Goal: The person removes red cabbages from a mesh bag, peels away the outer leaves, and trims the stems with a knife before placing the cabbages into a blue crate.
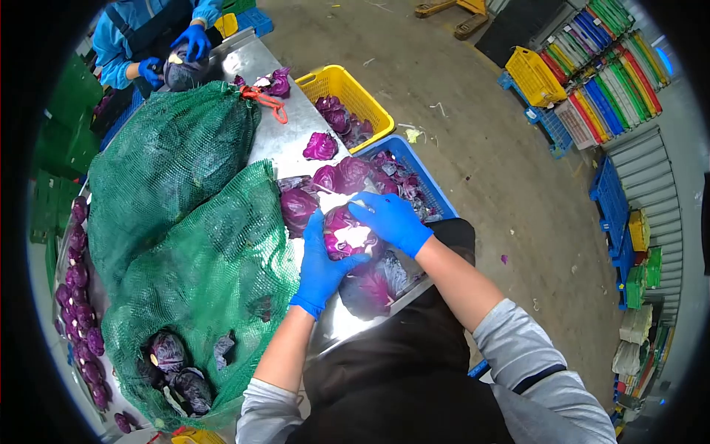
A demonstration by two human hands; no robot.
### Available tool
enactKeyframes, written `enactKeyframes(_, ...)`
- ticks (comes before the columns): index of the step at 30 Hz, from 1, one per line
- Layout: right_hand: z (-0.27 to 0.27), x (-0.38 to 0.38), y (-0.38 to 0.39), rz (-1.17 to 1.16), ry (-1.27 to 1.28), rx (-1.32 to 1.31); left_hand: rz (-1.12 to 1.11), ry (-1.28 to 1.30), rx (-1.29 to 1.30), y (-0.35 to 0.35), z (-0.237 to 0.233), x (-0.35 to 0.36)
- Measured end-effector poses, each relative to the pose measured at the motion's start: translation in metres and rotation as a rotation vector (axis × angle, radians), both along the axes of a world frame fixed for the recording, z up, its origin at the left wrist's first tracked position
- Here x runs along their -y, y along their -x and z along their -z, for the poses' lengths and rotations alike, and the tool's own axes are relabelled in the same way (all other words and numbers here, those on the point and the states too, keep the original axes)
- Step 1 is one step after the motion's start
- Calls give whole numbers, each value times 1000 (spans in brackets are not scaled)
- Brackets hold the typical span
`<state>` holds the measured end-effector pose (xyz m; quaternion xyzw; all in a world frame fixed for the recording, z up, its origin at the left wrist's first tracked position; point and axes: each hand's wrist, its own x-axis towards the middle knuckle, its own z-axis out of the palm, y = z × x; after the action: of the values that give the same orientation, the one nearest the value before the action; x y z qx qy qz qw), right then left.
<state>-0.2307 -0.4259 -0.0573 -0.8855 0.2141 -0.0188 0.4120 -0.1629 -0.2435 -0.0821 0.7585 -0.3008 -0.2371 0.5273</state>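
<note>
Blue-gloved fingers of the left hand (322,263) are wrapped around the lower-left side of a red cabbage (346,224), with the thumb stretched along its lower edge. The fingers of the right hand (396,220) are held close together over its upper-right edge; whether a leaf is pinched there cannot be told. The cabbage is held above the work surface, near the middle of the view. It is rounded, glossy and purple, with a ragged white patch turned up toward the viewer; no clear long axis is shown.

With twelve o'clock taken straight ahead of the cabbage, more smooth purple heads (297,209) are crowded at ten, and a larger head (364,294) is seen at five to six. A loose leaf (320,146) is left between eleven and twelve on the shiny metal table (285,127). By its edge, a blue crate (436,186) of leaves is set at one o'clock and a yellow crate (376,102) at twelve.

From nine to ten, the table is covered by two green mesh sacks (174,166), coarse and wrinkled; dark cabbages (185,374) are seen at eight. At half past ten, a dusky head is held by a co-worker (118,55) in blue. The bare, scuffed floor (532,281) is littered with scraps, and colourful crates (610,85) are stacked at two.
</note>
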Motion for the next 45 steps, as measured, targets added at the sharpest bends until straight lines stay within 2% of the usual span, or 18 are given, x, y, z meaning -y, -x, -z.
enactKeyframes(6, 23, 15, 0, 50, 84, 90, 72, -30, 167, -14, -5, 8)
enactKeyframes(10, 35, 22, 1, -12, 185, 96, 173, -47, 55, -26, -13, 13)
enactKeyframes(14, 47, 18, 4, 123, 321, 84, 208, -42, 93, -25, -11, 10)
enactKeyframes(17, 41, 29, 2, 230, 219, -48, 287, -24, 174, -23, -15, 9)
enactKeyframes(19, 18, 36, 4, 207, -299, -294, 336, -10, 268, -18, -22, 9)
enactKeyframes(23, 43, 36, 14, 251, -288, -251, 288, 6, 224, -12, -21, 3)
enactKeyframes(25, 68, 41, 42, 597, -316, -175, 290, 60, 142, -18, -5, -16)
enactKeyframes(26, 122, 66, 56, 192, 109, -280, 290, 114, 51, -21, 3, -25)
enactKeyframes(27, 92, 55, 54, 215, 147, -324, 263, 153, -171, -18, 4, -32)
enactKeyframes(28, 43, 40, 51, 238, 187, -372, 254, 145, -181, -18, 2, -33)
enactKeyframes(31, 1, 13, 37, 341, 225, -128, 361, 111, -37, -26, -7, -25)
enactKeyframes(33, -24, -1, 32, 124, 180, 432, 300, 131, -15, -26, -14, -16)
enactKeyframes(34, -18, -2, 35, 133, 176, 424, 242, 155, 11, -24, -15, -11)
enactKeyframes(36, -3, -5, 42, -27, -255, 172, -8, 168, 108, -11, -14, -9)
enactKeyframes(38, -2, -9, 46, 25, -155, 143, -175, 37, 202, 16, -19, -10)
enactKeyframes(40, 2, -16, 48, 170, -177, 58, -122, -149, 332, 37, -30, 2)
enactKeyframes(44, -43, -15, 47, 104, 126, -113, -111, -230, 349, 26, -33, 25)
enactKeyframes(45, -38, -20, 46, 94, 402, 96, -90, -262, 301, 23, -33, 29)
